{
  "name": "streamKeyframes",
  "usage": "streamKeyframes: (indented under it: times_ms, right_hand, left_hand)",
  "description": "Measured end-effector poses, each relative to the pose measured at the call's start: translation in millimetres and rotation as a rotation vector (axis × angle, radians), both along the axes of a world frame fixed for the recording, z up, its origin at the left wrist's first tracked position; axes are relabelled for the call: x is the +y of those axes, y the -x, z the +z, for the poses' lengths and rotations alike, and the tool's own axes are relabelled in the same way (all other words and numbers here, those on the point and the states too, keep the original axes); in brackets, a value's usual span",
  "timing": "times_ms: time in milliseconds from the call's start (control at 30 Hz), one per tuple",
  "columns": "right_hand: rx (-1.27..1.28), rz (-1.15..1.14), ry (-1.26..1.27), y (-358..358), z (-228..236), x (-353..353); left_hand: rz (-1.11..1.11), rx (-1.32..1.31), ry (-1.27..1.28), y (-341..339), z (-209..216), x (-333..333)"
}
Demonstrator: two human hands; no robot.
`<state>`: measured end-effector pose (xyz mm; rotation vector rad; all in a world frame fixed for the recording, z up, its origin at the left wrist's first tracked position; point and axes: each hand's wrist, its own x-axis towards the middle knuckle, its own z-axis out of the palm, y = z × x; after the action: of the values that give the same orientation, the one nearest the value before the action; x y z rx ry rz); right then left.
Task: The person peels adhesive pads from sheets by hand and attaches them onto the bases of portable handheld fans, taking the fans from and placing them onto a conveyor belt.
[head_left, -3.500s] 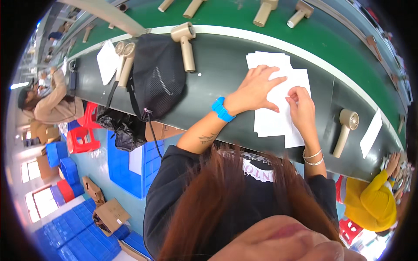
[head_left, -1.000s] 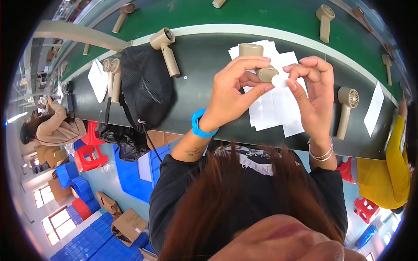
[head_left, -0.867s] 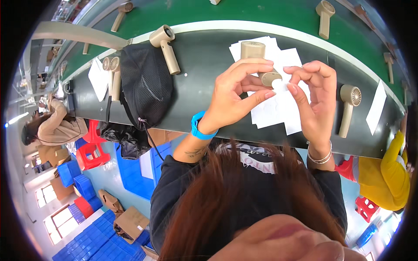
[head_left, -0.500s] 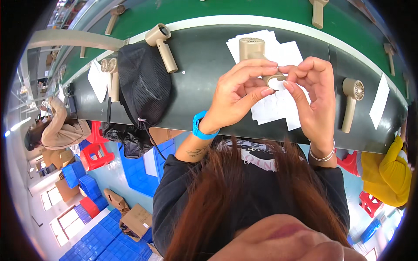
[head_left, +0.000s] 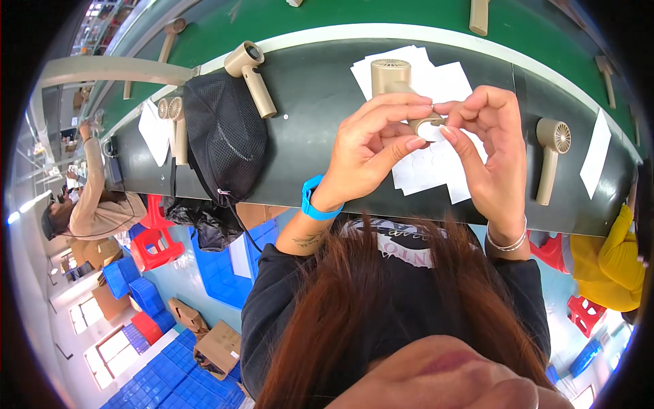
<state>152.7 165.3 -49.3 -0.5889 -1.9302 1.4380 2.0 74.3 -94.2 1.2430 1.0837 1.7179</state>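
Both hands are raised over the dark table [head_left: 320, 136], holding a small beige handheld fan [head_left: 398, 85] between them. The fan is tan all over, with a short round head whose ribbed grille faces up at the far end and a stubby handle running down toward the fingers; much of the handle is hidden by them. The left hand [head_left: 371, 146] has its grip clamped on the fan, thumb and fingertips curled around the lower part of the handle. The right hand [head_left: 487, 146] pinches a small white sticker [head_left: 430, 131] against the handle's end, thumb and forefinger together on it. The fan hangs just above a loose stack of white paper sheets [head_left: 436, 160] lying on the table. To the left lies a black mesh bag [head_left: 221, 140], and beside it another beige fan [head_left: 251, 76]. A third fan [head_left: 550, 157] lies to the right, near a white slip. Farther off runs a green conveyor belt [head_left: 381, 17] carrying more fans.
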Motion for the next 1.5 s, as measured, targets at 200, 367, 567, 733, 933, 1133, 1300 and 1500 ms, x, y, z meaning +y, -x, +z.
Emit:
streamKeyframes:
  times_ms: [200,367,567,733,933,1133,1300,1500]
  right_hand:
    - [-0.035,-0.011,-0.042,-1,4,0]
    - [-0.063,-0.043,-0.079,-1,6,-3]
    - [-0.215,-0.131,-0.357,-5,10,-7]
    - [-0.190,-0.166,-0.466,-5,7,-6]
    - [-0.360,-0.101,-0.465,-7,20,-6]
    - [-0.406,-0.341,-0.806,-1,15,5]
    - [-0.443,-0.249,-0.467,-1,-29,33]
    - [-0.314,-0.326,-0.537,13,-64,55]
  left_hand:
    - [-0.005,0.004,-0.001,-1,2,1]
    - [-0.025,0.002,0.004,-2,1,-1]
    - [0.051,-0.047,0.012,-12,0,-3]
    - [0.069,-0.023,0.017,-17,0,-3]
    - [0.090,-0.021,0.029,-17,1,-4]
    - [0.207,0.048,0.056,3,7,-10]
    - [0.336,0.476,0.127,63,18,65]
    - [0.453,0.934,-0.100,150,-1,175]
